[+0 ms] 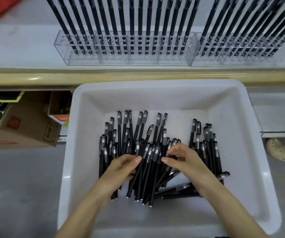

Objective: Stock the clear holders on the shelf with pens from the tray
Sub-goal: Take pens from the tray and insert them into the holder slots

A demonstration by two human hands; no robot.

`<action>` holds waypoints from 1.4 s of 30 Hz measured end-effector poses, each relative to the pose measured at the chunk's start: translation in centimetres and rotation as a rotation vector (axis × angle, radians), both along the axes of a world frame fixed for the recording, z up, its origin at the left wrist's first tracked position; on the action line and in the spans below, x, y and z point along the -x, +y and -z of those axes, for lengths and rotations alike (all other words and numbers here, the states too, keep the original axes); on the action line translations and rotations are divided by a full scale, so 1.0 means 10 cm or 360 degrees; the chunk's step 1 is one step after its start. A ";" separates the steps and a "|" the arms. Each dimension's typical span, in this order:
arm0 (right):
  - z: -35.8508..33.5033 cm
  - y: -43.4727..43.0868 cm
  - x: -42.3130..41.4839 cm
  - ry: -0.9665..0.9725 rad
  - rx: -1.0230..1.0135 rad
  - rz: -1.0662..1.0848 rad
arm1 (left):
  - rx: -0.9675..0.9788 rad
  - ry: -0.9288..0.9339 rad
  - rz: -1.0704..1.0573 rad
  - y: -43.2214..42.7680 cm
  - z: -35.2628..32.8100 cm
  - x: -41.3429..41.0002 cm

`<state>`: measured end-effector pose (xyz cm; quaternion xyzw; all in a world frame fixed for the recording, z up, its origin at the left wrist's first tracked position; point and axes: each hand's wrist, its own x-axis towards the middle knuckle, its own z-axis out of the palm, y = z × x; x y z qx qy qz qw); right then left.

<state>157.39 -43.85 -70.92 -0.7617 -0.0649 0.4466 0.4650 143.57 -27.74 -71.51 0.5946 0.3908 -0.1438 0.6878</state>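
In the middle of the white tray [155, 85], the left hand [121, 167] grips a bundle of black pens [148, 176] round the barrels, and the right hand [185, 163] pinches at the bundle's capped ends. The pens look light, stiff and smooth, apt to slip from a fistful, so mid-barrel seems the surest hold. Beyond the tray's far rim the clear holders [172, 57] stand lined with upright pens.

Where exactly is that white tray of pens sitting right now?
The white tray fills the lower middle of the head view, just in front of the shelf edge, with a cardboard box to its left.
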 end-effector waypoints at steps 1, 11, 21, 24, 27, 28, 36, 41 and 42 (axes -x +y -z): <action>0.02 0.02 0.00 0.0013 0.0005 0.0067 | -0.0033 0.0009 0.0005 0.00 0.01 -0.03; 0.07 0.14 -0.04 -0.0034 0.0003 0.0312 | -0.0220 -0.0042 -0.0241 -0.01 0.03 -0.18; 0.15 0.11 -0.07 -0.0174 -0.0013 0.0313 | -0.0740 -0.0168 -0.0080 -0.01 0.06 -0.14; 0.11 0.11 -0.08 -0.0184 -0.0061 0.0357 | -0.0906 -0.0221 -0.0039 0.00 0.04 -0.12; 0.02 0.10 -0.11 -0.0137 -0.0178 0.0410 | -0.0991 -0.0288 -0.0118 0.06 -0.05 -0.13; -0.02 0.10 -0.12 -0.0131 -0.0222 0.0387 | -0.0892 -0.0309 -0.0209 0.08 -0.09 -0.14; -0.54 0.09 -0.51 0.0008 -0.0760 0.0125 | 0.0016 -0.0581 -0.0337 -0.01 -0.57 -0.54; -0.96 -0.07 -0.91 -0.0160 -0.0916 0.0194 | 0.0023 -0.0799 -0.0074 -0.13 -0.91 -1.00; -1.04 -0.14 -1.00 -0.0202 -0.0941 0.0252 | 0.0017 -0.0835 -0.0043 -0.16 -0.99 -1.09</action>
